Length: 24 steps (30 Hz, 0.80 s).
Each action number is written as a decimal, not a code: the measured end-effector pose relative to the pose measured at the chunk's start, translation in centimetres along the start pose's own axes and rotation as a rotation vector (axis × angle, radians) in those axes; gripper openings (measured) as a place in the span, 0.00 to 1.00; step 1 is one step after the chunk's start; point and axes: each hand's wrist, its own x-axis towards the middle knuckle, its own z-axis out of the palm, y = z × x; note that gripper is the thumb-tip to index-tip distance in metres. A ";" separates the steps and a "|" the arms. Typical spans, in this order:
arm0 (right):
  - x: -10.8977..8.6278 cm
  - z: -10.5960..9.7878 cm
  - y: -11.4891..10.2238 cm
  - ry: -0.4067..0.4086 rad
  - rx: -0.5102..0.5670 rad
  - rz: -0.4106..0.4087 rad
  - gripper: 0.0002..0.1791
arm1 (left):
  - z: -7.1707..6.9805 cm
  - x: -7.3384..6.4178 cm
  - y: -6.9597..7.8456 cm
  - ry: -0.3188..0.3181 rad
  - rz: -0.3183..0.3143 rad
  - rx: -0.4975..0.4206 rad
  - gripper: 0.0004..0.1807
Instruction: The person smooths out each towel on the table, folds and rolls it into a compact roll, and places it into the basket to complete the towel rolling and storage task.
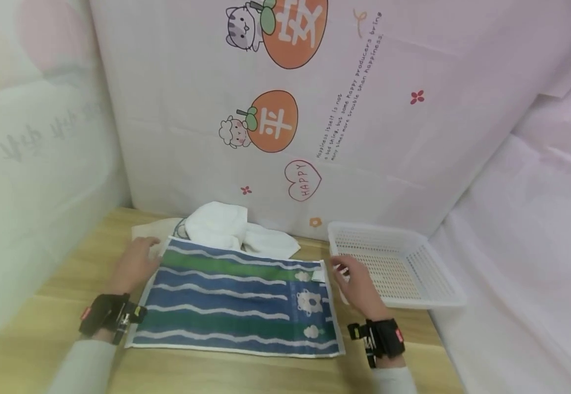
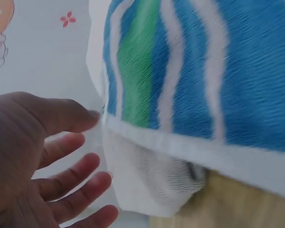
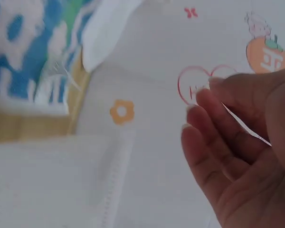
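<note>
A blue and green towel [image 1: 221, 301] with white wavy stripes and small bear figures lies spread flat on the wooden table. Beside its far left corner is my left hand [image 1: 135, 265], holding nothing. In the left wrist view the fingers [image 2: 76, 178] are parted, and the thumb tip comes close to the towel's white edge; whether it touches, I cannot tell. By the far right corner, my right hand [image 1: 359, 287] hovers with loosely bent fingers and nothing in them. The right wrist view shows these fingers [image 3: 211, 142] apart from the towel, its white label near the corner.
Crumpled white cloths [image 1: 219, 224] lie behind the towel, against the printed back sheet [image 1: 192, 137]. A white plastic basket [image 1: 443, 273] stands at the right, close to my right hand. Pale sheets also hang at both sides of the wooden table [image 1: 187, 375].
</note>
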 end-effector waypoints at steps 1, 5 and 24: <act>-0.6 0.6 -0.5 -0.030 0.008 0.025 0.17 | 0.2 -0.8 0.2 0.010 0.015 0.007 0.24; -3.6 3.0 -1.7 -0.216 0.086 0.132 0.17 | 1.2 -4.4 1.0 -0.012 0.069 -0.013 0.21; -9.5 5.4 -1.5 -0.520 0.160 0.341 0.31 | 2.0 -12.3 2.3 -0.240 0.063 -0.061 0.35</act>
